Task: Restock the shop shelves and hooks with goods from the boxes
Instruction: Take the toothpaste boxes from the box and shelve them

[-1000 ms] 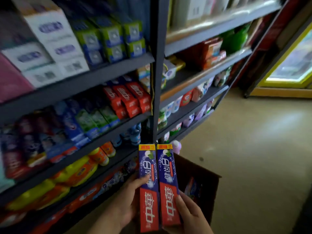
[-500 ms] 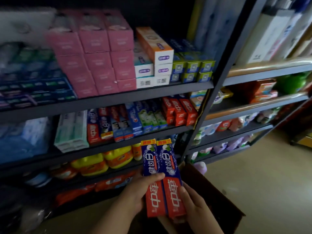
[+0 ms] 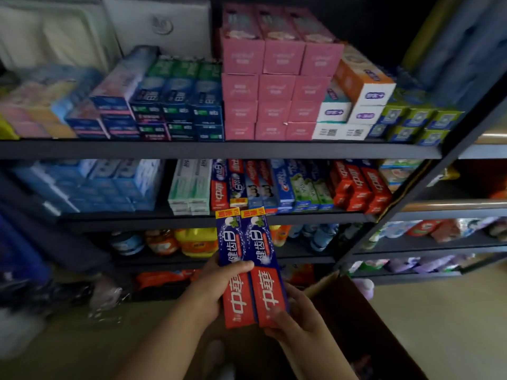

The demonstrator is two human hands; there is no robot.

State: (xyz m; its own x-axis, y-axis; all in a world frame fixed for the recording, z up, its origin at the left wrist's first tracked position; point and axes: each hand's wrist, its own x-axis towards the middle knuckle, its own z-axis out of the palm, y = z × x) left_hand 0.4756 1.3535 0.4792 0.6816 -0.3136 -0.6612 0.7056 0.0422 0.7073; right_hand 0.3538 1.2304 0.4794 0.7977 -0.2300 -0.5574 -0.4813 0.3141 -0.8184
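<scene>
The biggest risk is the shelving (image 3: 219, 149) itself: the toothpaste row in the middle of the frame looks packed tight, so pushing new stock in could topple upright cartons or shove neighbours off the front lip. The only dark gap I can see sits left of the pale green-white packs (image 3: 189, 185); whether it is deep enough cannot be told in this light.

Next, the two boxes (image 3: 248, 267), held side by side and upright at lower centre, just below that row. They are loose against each other, not banded, so one could slide out if either grip eases. The left hand (image 3: 211, 286) wraps their left edge with the thumb across the front; the right hand (image 3: 295, 319) holds the lower right corner from beneath, fingers curled round it.

The open carton (image 3: 356, 311) at lower right stands close by the feet, a likely thing to kick or trip on when stepping in.

The room is a dim shop aisle: dark metal shelves fill the frame, pink cartons (image 3: 274, 86) top centre, bottles (image 3: 196, 241) below, a pale floor (image 3: 439, 311) lower right. Much of the left is blurred.
</scene>
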